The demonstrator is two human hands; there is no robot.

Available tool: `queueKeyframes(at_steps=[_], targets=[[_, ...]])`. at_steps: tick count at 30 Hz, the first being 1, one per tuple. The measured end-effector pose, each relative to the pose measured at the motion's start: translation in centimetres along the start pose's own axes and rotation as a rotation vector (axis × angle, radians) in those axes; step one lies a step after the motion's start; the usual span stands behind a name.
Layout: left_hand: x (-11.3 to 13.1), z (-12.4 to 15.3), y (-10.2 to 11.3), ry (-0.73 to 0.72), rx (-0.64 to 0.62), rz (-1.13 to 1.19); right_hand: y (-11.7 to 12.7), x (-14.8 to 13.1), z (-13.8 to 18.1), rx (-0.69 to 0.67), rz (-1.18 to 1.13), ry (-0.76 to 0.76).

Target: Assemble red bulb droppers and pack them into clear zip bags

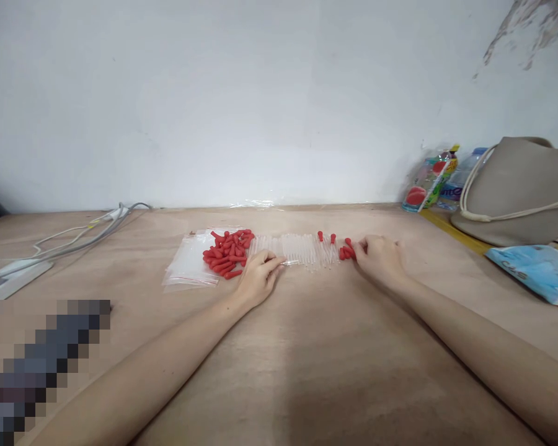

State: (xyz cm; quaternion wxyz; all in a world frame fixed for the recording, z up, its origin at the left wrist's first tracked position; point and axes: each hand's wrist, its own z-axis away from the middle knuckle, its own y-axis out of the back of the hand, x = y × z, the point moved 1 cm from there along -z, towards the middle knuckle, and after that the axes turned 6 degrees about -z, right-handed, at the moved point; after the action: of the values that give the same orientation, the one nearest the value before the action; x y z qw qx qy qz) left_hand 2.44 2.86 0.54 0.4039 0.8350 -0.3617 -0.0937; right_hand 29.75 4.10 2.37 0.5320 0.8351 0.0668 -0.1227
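My left hand (259, 277) is closed in a pinch on a thin clear dropper tube (292, 263), which points to the right. Behind and beside it lies a row of clear dropper tubes (297, 248). Two droppers with red bulbs (333, 238) lie at the row's right end. Over a few loose red rubber bulbs (344, 253), my right hand (380, 259) has its fingertips pinched at one red bulb (348, 243); its other fingers are partly hidden. A heap of red rubber bulbs (225, 253) sits left of the tubes, partly on clear zip bags (190, 263).
Cables and a white power strip (23, 279) lie at the left. At the right are a drink bottle (421, 186), a beige bag (516, 186) and a blue packet (534, 269). A white wall (260, 111) closes off the wooden table's back (270, 371).
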Motion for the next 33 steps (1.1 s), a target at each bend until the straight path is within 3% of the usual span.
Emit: queueKeyframes(at_steps=[10,13,16,19,21,26,33], targets=[[-0.1,0.2,-0.1,0.020,-0.019,-0.016,-1.0,0.3,0.6,-0.024,0.029,0.063],[-0.1,0.2,0.0,0.017,-0.018,-0.024,-0.8,0.0,0.8,0.069,-0.054,0.077],[-0.1,0.2,0.2,0.019,-0.025,-0.025,-0.7,-1.1,1.4,0.133,-0.317,0.256],[0.0,0.1,0.3,0.019,-0.030,-0.019,-1.3,-3.1,2.4,0.043,-0.629,0.519],[0.1,0.1,0.3,0.017,-0.031,-0.016,-2.0,-4.4,3.1,0.024,-0.713,0.586],[0.2,0.2,0.4,0.004,-0.018,-0.006,-3.1,-6.3,3.9,0.021,-0.757,0.581],[0.0,0.3,0.1,-0.024,-0.014,-0.009,-2.8,-6.4,3.8,-0.017,-0.809,0.569]])
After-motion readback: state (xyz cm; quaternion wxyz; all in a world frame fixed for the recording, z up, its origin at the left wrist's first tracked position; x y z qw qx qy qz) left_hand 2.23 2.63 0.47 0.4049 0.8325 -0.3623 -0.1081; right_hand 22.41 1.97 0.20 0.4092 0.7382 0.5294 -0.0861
